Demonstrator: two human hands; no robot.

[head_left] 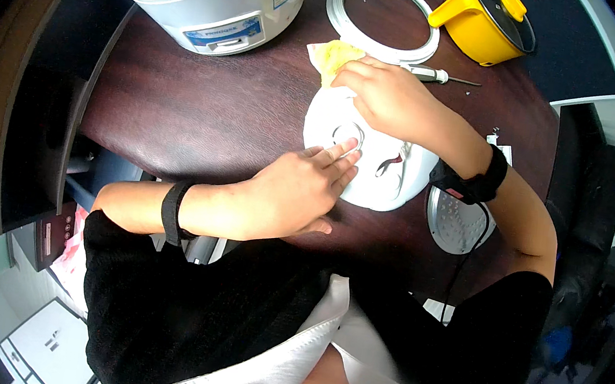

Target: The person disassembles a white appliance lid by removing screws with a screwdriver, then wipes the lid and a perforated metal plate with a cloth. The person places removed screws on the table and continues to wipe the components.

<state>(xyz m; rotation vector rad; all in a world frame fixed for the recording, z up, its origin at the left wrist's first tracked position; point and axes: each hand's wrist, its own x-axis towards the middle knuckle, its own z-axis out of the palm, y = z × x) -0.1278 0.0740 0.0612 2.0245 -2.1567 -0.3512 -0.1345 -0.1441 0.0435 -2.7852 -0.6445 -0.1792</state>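
A white round rice cooker lid [400, 188] lies on the dark brown table, with an oval recess and a small metal piece on its upper face. My left hand [288, 190] is open, its outstretched fingertips resting on the lid beside a round fitting. At the lid's far edge, my right hand [392, 99] is closed on a yellow cloth [335, 59]. Part of the cloth sticks out to the left of the fingers; the rest is hidden beneath them.
The rice cooker body [214, 15] stands at the far left. Beyond the lid lie a white ring [336, 4] and a screwdriver [435, 76]. A yellow pot [484, 33] stands far right. Near my right forearm is a perforated metal plate [456, 229]; a dark cable [467, 250] crosses it.
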